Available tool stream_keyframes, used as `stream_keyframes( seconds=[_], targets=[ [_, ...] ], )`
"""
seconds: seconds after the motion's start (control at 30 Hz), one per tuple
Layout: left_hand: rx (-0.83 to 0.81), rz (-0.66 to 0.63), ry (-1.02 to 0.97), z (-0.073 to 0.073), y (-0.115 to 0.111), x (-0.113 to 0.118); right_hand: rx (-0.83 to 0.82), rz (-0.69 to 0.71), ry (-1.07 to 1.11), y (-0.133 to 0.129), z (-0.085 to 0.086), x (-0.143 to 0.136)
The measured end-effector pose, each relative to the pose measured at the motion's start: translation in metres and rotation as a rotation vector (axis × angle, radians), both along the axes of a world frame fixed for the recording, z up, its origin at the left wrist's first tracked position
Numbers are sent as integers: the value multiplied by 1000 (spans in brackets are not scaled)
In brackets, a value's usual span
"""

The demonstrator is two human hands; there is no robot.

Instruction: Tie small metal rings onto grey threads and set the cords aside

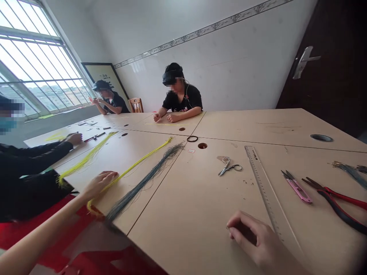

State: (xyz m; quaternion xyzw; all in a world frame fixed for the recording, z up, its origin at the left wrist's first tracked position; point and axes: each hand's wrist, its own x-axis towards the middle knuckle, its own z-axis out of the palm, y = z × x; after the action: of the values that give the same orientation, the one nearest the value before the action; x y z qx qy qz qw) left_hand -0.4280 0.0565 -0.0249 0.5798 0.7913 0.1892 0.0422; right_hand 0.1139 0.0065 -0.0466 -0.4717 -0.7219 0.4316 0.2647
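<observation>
My left hand (101, 184) rests at the near end of a bundle of yellow threads (140, 158), its fingers stretched out over the table. Beside it lies a bundle of grey-blue threads (146, 178). My right hand (252, 236) is closed in a pinch above the table near the front; a tiny thing shows at its fingertips, too small to name. A clear ruler (262, 187) runs beside this hand. Small silver scissors (228, 166) lie open beyond it. Pink thread snips (296, 186) and pliers with red and black handles (332, 194) are at the right.
Across the joined tables (243, 126) sits a person (183, 95); another person (110, 99) is farther left. A third person's sleeve (37, 152) reaches in from the left edge. A black ring (192, 139) lies by a round hole (202, 146). More yellow threads (86, 158) lie left.
</observation>
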Motion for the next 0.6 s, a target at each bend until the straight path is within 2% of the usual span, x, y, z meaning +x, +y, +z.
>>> stream_keyframes(
  seconds=[0.1,0.2,0.4,0.6],
  targets=[
    [-73,-118,-21,-3,-27,12,6,4,-4,0,3,0],
    [-127,-151,-26,-1,-33,23,43,8,8,0,7,0],
    [-186,-15,30,9,-29,43,64,24,33,2,5,1],
    [-223,29,29,32,-52,66,76,60,60,4,5,2]
  ],
)
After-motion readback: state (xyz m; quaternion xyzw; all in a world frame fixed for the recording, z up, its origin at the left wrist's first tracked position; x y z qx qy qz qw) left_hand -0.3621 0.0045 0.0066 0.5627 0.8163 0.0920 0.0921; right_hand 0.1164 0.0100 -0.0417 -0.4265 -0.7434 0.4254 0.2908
